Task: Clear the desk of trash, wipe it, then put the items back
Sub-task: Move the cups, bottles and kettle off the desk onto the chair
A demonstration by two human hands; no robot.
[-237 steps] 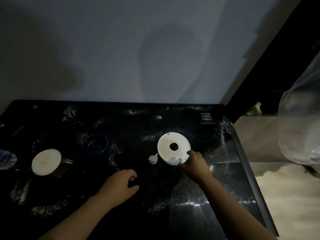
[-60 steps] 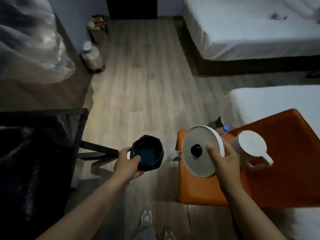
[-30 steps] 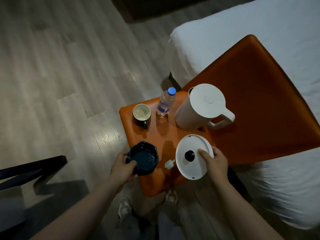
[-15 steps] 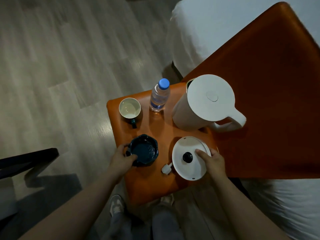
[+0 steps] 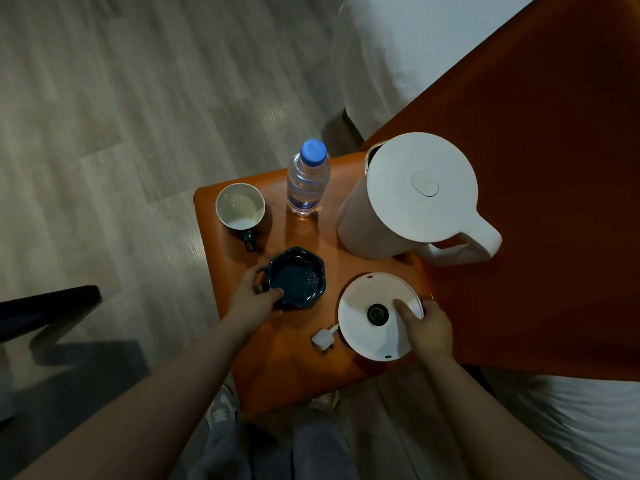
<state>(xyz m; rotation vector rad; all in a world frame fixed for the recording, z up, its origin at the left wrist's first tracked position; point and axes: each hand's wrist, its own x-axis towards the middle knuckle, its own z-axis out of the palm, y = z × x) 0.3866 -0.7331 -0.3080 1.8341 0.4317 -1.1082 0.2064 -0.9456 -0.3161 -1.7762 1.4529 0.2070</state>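
Observation:
On the orange chair seat (image 5: 277, 358) rests a dark blue ashtray (image 5: 298, 277), and my left hand (image 5: 252, 303) grips its near-left rim. To its right lies the round white kettle base (image 5: 370, 327) with a black centre socket; my right hand (image 5: 424, 329) holds its right edge, thumb on top. The base's white plug (image 5: 322, 337) lies by its left side. Behind stand the white kettle (image 5: 412, 199), a water bottle with a blue cap (image 5: 307, 178) and a cup with a pale inside (image 5: 240, 206).
The chair's orange backrest (image 5: 547, 168) rises on the right, against a white bed (image 5: 415, 46). Grey wood floor (image 5: 104, 133) spreads to the left. A dark desk corner (image 5: 45, 306) shows at the left edge. My legs and shoes are below the seat.
Both hands carried the ashtray and kettle base from the black desk over to the orange chair and lowered them onto the seat, where they now rest, still held.

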